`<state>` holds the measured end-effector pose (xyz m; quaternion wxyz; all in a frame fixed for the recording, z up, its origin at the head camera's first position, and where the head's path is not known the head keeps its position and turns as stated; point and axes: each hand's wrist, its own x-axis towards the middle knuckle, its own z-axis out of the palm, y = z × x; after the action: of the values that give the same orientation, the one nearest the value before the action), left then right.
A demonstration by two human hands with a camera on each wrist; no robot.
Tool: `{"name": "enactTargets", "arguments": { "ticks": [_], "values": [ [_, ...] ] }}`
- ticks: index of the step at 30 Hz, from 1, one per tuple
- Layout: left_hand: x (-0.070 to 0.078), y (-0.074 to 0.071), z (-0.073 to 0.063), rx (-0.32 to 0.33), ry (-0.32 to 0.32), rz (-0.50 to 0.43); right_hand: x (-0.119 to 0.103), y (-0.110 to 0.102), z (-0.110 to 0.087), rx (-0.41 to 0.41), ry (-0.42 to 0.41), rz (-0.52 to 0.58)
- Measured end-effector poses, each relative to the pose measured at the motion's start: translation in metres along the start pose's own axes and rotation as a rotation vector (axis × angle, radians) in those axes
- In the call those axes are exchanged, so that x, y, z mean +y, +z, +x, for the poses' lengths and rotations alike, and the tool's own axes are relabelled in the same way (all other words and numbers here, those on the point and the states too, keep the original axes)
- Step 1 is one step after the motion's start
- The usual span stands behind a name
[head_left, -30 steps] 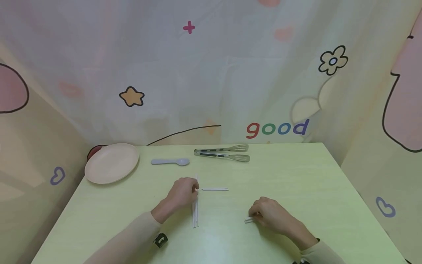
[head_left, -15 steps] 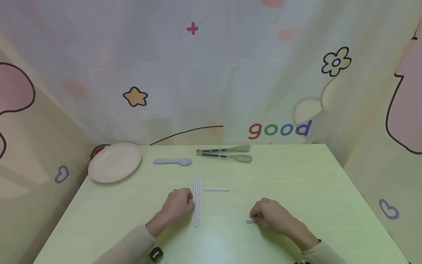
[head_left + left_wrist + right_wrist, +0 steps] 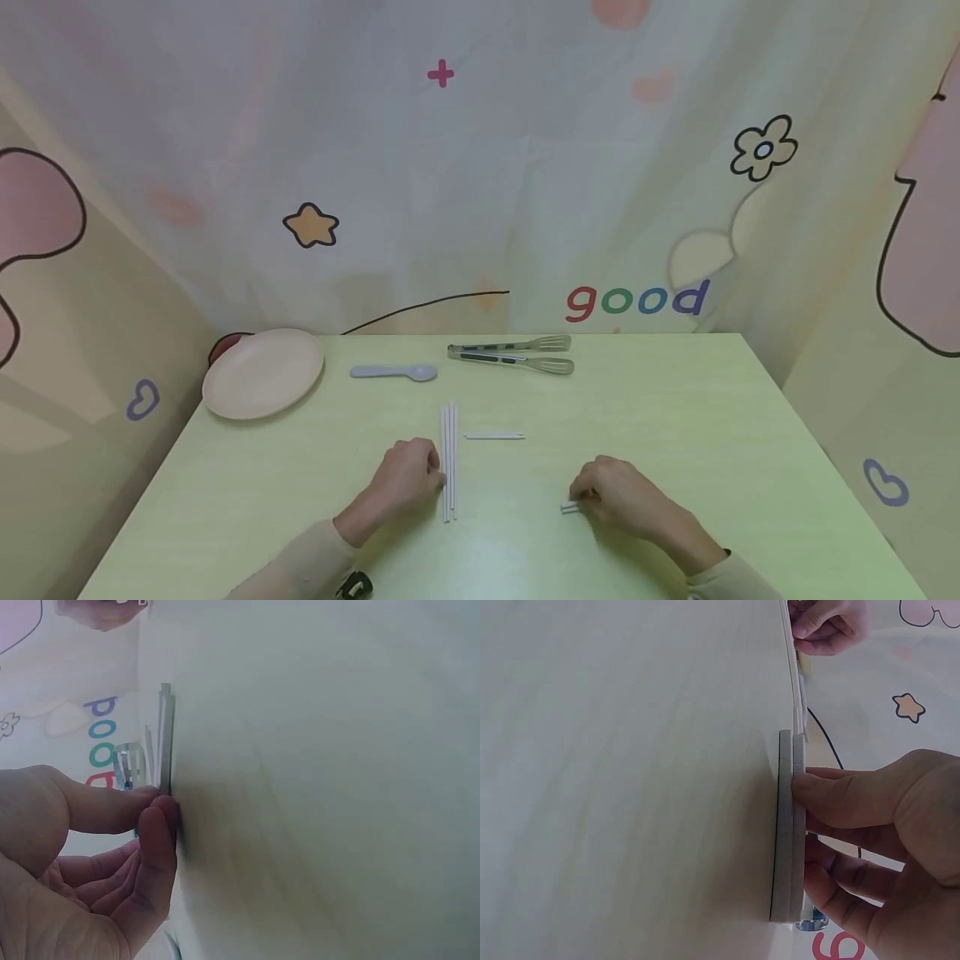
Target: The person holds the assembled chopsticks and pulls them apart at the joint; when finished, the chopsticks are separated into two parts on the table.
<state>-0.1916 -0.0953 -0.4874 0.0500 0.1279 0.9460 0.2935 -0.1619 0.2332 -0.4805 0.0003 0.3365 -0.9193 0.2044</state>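
Note:
Several long thin white sticks (image 3: 453,454) lie side by side, pointing away from me, at the table's middle. My left hand (image 3: 401,479) is at their left edge, thumb and index fingertips pinching the sticks, seen end-on in the left wrist view as a narrow bar (image 3: 166,735). Just right of the long sticks, a short pair of white sticks (image 3: 495,436) lies crosswise. Further right, my right hand (image 3: 622,493) holds two short, square-ended sticks (image 3: 784,855) flat together, thumb against one side. In the head view, only their left ends show past the fingers.
A pale round plate (image 3: 262,375) leans up at the back left corner. Beside it lie a lavender spoon (image 3: 393,372) and green-ended tongs (image 3: 510,354) along the back edge. A printed curtain (image 3: 480,208) rises behind the table (image 3: 675,400).
My left hand has drawn back towards me, from over the middle of the long sticks to their left side. More of those sticks now shows. The right hand stays in place.

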Motion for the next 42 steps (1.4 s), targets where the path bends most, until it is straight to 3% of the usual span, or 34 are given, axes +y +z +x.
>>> {"name": "enactTargets", "arguments": {
  "ticks": [8,15,25,33,42],
  "values": [
    [0.0001,0.0003,0.0000,0.000,-0.025,-0.012,-0.0017,-0.0009,0.0013,-0.018,-0.007,-0.028],
    [0.0009,-0.0001,0.0036,-0.033,-0.107,-0.020,-0.0019,-0.0009,0.0018,-0.043,0.004,-0.015],
    [0.0018,-0.0028,0.0012,-0.038,-0.143,-0.007,-0.0015,-0.0014,0.0019,-0.037,-0.009,-0.009],
    [0.0026,-0.0055,0.0026,-0.033,-0.114,0.025,-0.0012,-0.0011,0.0019,-0.037,-0.024,-0.025],
    [0.0011,-0.0053,0.0013,-0.023,-0.121,0.061,-0.0037,-0.0001,0.0009,-0.042,-0.055,-0.123]
  ]
}}
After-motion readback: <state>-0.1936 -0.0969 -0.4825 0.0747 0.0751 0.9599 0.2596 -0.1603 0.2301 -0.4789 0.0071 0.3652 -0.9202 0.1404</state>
